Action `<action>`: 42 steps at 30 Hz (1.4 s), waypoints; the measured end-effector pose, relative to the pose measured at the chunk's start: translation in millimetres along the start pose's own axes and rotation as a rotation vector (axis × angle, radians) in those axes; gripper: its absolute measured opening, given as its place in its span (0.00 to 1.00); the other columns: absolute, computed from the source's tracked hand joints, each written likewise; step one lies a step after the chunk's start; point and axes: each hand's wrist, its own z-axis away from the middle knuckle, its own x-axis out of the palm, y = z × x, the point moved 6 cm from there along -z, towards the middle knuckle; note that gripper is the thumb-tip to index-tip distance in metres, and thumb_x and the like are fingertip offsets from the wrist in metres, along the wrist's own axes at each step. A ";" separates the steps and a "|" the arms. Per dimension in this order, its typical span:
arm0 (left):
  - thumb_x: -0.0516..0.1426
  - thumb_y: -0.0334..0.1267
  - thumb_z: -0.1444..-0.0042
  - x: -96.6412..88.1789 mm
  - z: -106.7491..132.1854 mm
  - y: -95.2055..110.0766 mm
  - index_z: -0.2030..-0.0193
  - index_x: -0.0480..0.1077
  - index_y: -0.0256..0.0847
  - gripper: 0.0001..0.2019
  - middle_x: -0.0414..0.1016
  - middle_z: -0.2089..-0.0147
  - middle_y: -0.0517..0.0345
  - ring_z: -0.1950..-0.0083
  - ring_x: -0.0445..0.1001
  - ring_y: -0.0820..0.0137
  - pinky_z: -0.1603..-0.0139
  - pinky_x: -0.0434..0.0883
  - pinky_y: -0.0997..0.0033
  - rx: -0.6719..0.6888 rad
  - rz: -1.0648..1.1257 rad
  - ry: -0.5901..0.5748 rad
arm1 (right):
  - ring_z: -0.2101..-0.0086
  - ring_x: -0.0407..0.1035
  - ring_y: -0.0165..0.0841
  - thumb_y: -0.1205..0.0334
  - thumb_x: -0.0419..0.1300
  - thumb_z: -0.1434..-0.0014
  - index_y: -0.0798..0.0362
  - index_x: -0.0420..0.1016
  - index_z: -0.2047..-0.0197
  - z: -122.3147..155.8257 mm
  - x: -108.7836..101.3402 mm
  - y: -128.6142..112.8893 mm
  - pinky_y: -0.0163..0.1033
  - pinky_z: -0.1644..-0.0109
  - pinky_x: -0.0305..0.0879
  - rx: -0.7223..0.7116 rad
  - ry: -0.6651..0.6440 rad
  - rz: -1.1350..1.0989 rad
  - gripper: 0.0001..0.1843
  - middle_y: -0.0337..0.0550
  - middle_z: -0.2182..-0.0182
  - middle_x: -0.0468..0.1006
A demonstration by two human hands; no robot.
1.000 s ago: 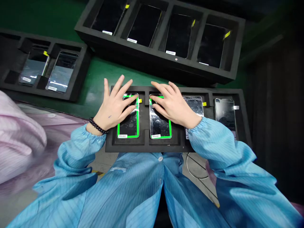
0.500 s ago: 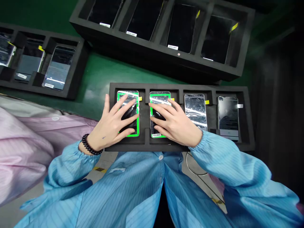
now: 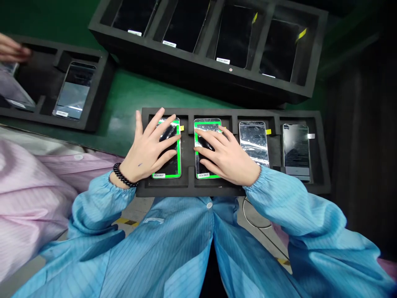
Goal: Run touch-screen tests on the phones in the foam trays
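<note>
Spread fingers of my left hand (image 3: 151, 145) lie over the leftmost smartphone (image 3: 173, 167), whose screen has a green border. My right hand (image 3: 225, 155) rests with fingers apart on a second smartphone (image 3: 208, 124), also bordered in green. Neither hand grips anything; whether every fingertip touches the glass I cannot tell. Both phones sit in slots of a black foam tray (image 3: 217, 191) in front of me. Farther right in that tray lie a third phone (image 3: 252, 140) with text on its screen and a fourth phone (image 3: 296, 153) with a grey band low on its display.
Behind stands a deeper black foam box (image 3: 204, 68) holding several dark-screened phones. At left, another foam tray (image 3: 102, 89) holds a phone (image 3: 74, 93). A co-worker's hand (image 3: 12, 49) is over it, a pink sleeve (image 3: 31, 198) nearby. The tabletop (image 3: 133, 91) is green.
My left hand has shifted up on its phone, uncovering the label at the bottom. My right hand has barely moved. A co-worker's hand has appeared at left, and a phone there is tilted from its slot.
</note>
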 end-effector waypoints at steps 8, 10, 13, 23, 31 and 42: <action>0.46 0.48 0.28 -2.9 26.3 20.0 0.36 0.70 0.47 0.21 0.48 0.20 0.50 0.18 0.39 0.49 0.24 0.33 0.24 0.095 0.001 -0.036 | 0.37 0.66 0.45 0.59 0.54 0.28 0.55 0.80 0.47 14.0 -5.3 -14.2 0.63 0.30 0.59 -0.065 0.016 -0.018 0.16 0.56 0.32 0.68; 0.47 0.48 0.29 -3.2 39.1 28.9 0.35 0.68 0.48 0.21 0.48 0.20 0.51 0.18 0.41 0.48 0.24 0.33 0.23 0.106 0.021 -0.043 | 0.38 0.67 0.45 0.60 0.54 0.29 0.55 0.80 0.47 19.9 -5.6 -20.4 0.63 0.31 0.60 -0.080 0.018 -0.040 0.16 0.57 0.33 0.70; 0.46 0.50 0.29 -1.9 55.9 40.7 0.34 0.67 0.49 0.22 0.49 0.20 0.52 0.18 0.42 0.50 0.24 0.32 0.25 0.115 0.048 -0.054 | 0.39 0.67 0.44 0.61 0.54 0.29 0.56 0.81 0.48 28.3 -5.3 -28.9 0.63 0.31 0.60 -0.087 0.012 -0.086 0.16 0.57 0.34 0.70; 0.42 0.56 0.30 0.8 78.1 48.3 0.33 0.66 0.61 0.24 0.58 0.23 0.58 0.19 0.46 0.52 0.22 0.32 0.28 0.076 0.135 -0.087 | 0.39 0.69 0.43 0.61 0.56 0.31 0.55 0.83 0.55 41.6 -7.5 -41.9 0.63 0.30 0.61 -0.101 -0.039 -0.204 0.13 0.54 0.34 0.72; 0.37 0.53 0.29 -8.3 72.9 41.2 0.27 0.56 0.66 0.26 0.48 0.20 0.66 0.19 0.47 0.53 0.21 0.32 0.28 0.026 0.162 0.059 | 0.40 0.70 0.44 0.60 0.54 0.29 0.55 0.82 0.53 40.5 -13.0 -34.7 0.62 0.31 0.60 -0.048 0.066 -0.169 0.15 0.55 0.35 0.73; 0.38 0.58 0.28 -8.4 46.5 -25.3 0.33 0.68 0.50 0.30 0.65 0.28 0.57 0.22 0.54 0.56 0.20 0.50 0.44 -0.390 0.313 0.455 | 0.37 0.65 0.51 0.58 0.55 0.29 0.48 0.78 0.44 34.7 -28.7 40.0 0.67 0.30 0.54 0.305 0.167 0.029 0.16 0.50 0.30 0.66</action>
